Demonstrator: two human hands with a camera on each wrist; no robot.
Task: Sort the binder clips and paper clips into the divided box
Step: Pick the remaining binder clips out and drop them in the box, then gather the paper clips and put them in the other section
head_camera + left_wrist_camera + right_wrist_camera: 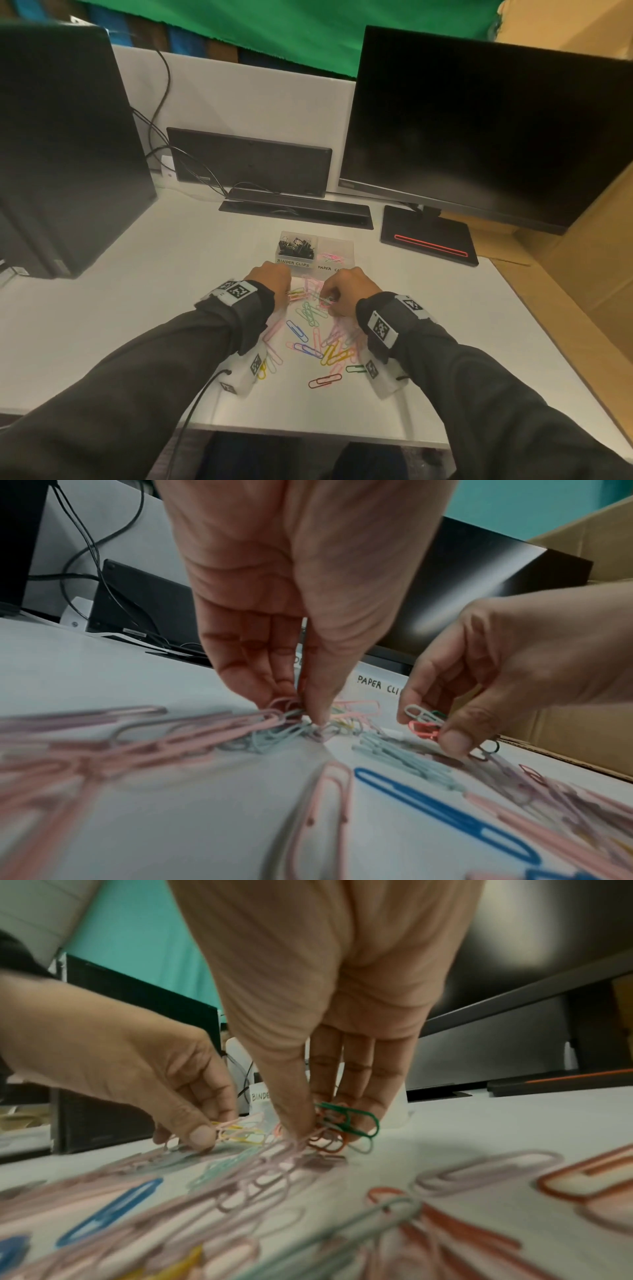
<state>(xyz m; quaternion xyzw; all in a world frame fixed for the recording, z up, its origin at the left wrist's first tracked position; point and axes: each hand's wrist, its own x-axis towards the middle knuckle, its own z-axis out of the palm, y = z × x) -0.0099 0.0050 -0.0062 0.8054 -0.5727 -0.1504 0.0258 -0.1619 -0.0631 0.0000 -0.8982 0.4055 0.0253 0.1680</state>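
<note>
Nearest you, loose paper clips (318, 342) lay scattered over the white desk (120, 325), between your two sleeves and on towards 12 o'clock. Your left hand (269, 282) sat at 11 o'clock of the pile, knuckles up, fingers (246, 669) and thumb pointing down and pinching a tangle of pink and pale clips on the desk. Your right hand (349, 291) sat at 1 o'clock of the pile, thumb and fingertips closed on a bunch of green, red and pale clips (342, 1123). Just beyond both hands stood the box (346, 244): binder clips (296, 248) filled its left compartment, a few paper clips lay in the right. Farther off were a cable tray (294, 209), a keyboard (250, 161) propped upright, a monitor (479, 120) at 1 o'clock and a computer tower (61, 137) at 10 o'clock.
</note>
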